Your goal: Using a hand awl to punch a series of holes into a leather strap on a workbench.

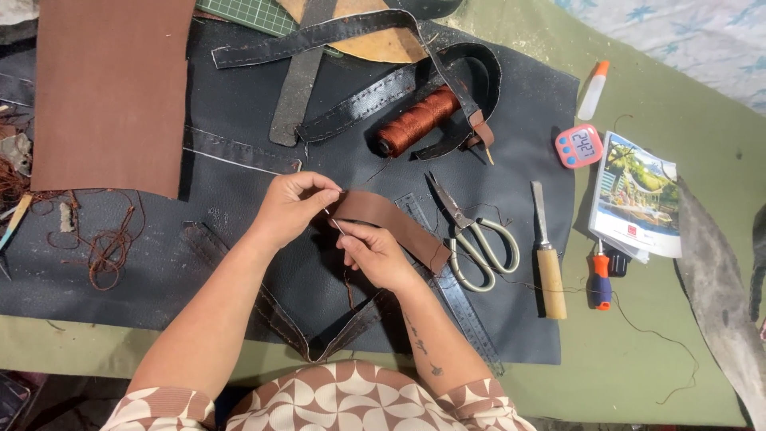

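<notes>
My left hand (294, 209) pinches the left end of a brown leather strap (396, 223) that lies slanted over the black leather sheet (239, 239). My right hand (373, 254) holds a thin needle (336, 223) against that same end of the strap, fingers closed on it. A thin brown thread hangs down from under my right hand. Both hands sit close together at the middle of the sheet.
Scissors (472, 236), a metal ruler (459, 299), a wooden-handled chisel (547, 255), a spool of brown thread (416, 121), black straps (383, 88), a brown sheet (112, 88), a pink timer (578, 146), a glue bottle (594, 89), a booklet (638, 195) and an orange-handled tool (600, 279) lie around.
</notes>
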